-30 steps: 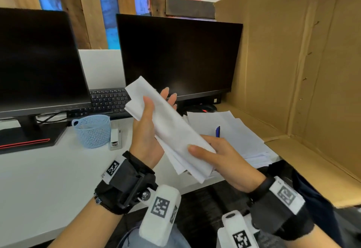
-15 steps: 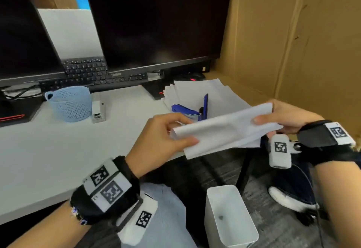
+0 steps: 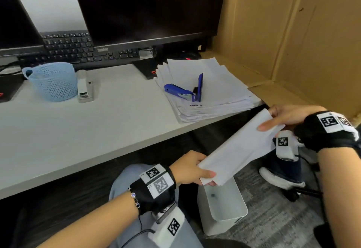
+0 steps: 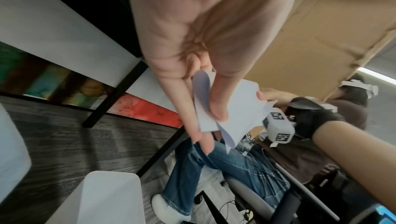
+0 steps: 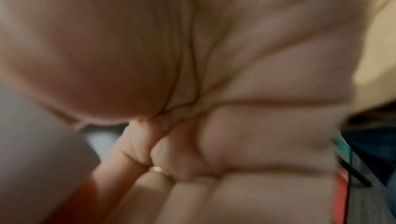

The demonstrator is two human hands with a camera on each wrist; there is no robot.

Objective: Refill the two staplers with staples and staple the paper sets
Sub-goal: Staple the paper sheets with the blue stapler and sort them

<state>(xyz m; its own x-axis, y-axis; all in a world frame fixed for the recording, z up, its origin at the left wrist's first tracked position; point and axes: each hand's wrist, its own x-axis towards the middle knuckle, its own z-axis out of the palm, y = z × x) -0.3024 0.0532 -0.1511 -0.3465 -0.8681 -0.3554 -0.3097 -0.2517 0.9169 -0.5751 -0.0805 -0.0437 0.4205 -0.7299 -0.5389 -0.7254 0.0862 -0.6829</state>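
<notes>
A folded white paper [image 3: 238,148] slants below the desk edge, its lower end over a small white bin [image 3: 224,206] on the floor. My left hand [image 3: 195,171] pinches its lower end, seen close in the left wrist view as the paper [image 4: 233,109] between thumb and fingers. At the upper end my right hand [image 3: 281,117] pinches it; the right wrist view shows only a blurred palm [image 5: 214,75]. A blue stapler [image 3: 187,89] lies flipped open on the paper stack [image 3: 214,83] on the desk. A white stapler [image 3: 83,85] lies beside a blue basket [image 3: 51,80].
Two dark monitors and a black keyboard [image 3: 78,48] stand at the back of the white desk [image 3: 78,130]. A cardboard wall [image 3: 293,23] closes the right side. Another person's jeans and white shoe [image 3: 281,177] are on the floor at the right.
Both hands carried the folded paper from above the desk down and to the right, below the desk edge and over the white bin. My view tilted downward.
</notes>
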